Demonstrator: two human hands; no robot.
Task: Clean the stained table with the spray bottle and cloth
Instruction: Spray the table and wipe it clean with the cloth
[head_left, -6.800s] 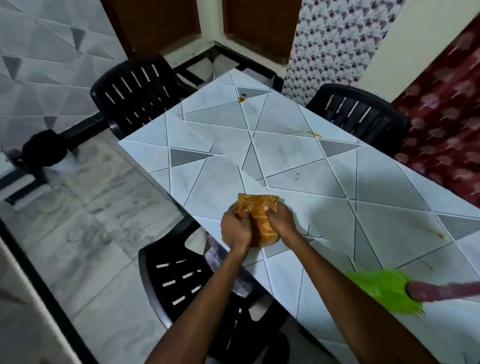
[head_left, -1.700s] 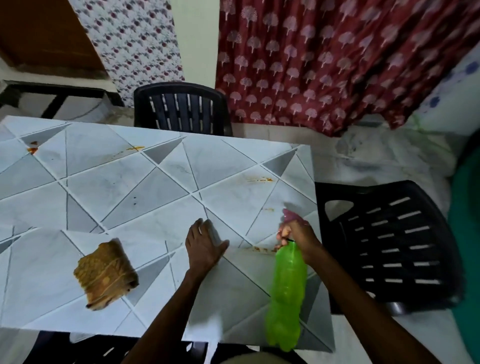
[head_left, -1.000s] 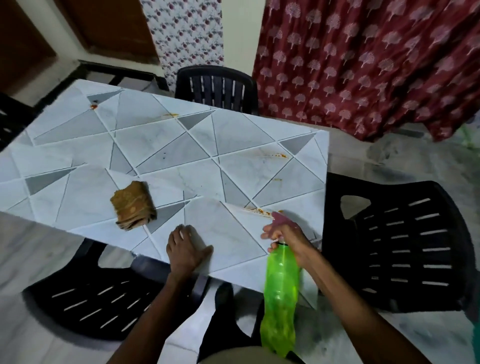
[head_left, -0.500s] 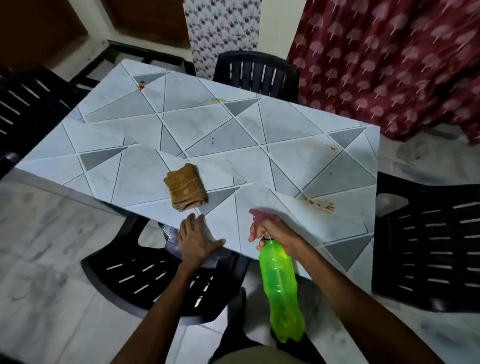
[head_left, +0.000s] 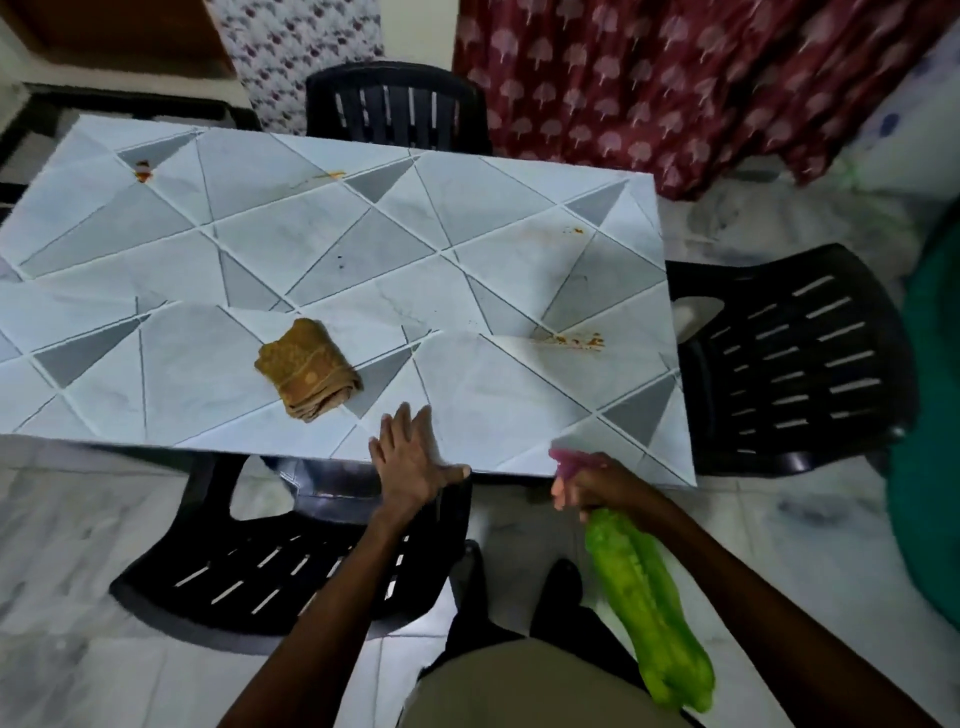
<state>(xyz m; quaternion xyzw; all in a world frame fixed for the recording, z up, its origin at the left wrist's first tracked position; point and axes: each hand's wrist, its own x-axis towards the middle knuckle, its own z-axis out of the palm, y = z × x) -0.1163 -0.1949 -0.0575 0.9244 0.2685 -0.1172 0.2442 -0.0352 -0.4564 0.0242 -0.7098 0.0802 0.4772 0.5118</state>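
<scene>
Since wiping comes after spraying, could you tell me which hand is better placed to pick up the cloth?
Left. The left hand lies flat and free on the table edge, near the cloth; the right hand grips the spray bottle.

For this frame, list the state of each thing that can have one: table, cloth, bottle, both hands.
table: stained, orange stains unwiped near its right edge and at the far side.
cloth: folded, lying on the table, touched by neither hand.
spray bottle: held off the table, tilted, nozzle end toward the table.
left hand: flat on the table's near edge.
right hand: grips the spray bottle's neck.
</scene>
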